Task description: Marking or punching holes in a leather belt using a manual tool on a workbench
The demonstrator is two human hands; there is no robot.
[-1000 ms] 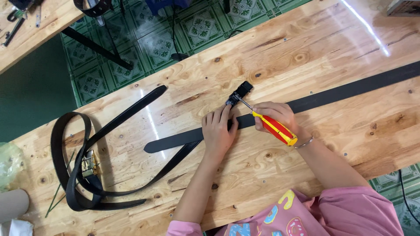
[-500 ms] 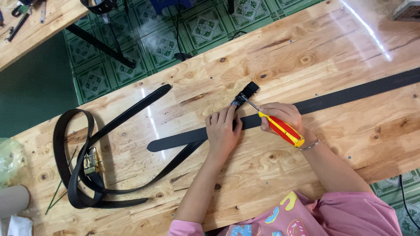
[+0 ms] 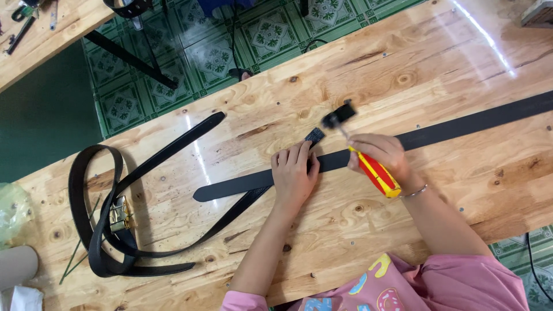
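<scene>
Left hand [image 3: 294,173] flat, pinning belt strap [image 3: 461,124] on counter [image 3: 403,63]; right hand [image 3: 377,152] fingers clenched on raised hammer [image 3: 368,164]. Punching mid-way, judging.

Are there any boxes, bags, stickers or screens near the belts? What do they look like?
No boxes, stickers, signs or screens show.
Clear plastic bag: crumpled, greenish, at the workbench's far left edge.
Cardboard tube: beige, round, just below the bag.
White wrapper or cloth: bottom left corner; too cropped to tell which.
</scene>
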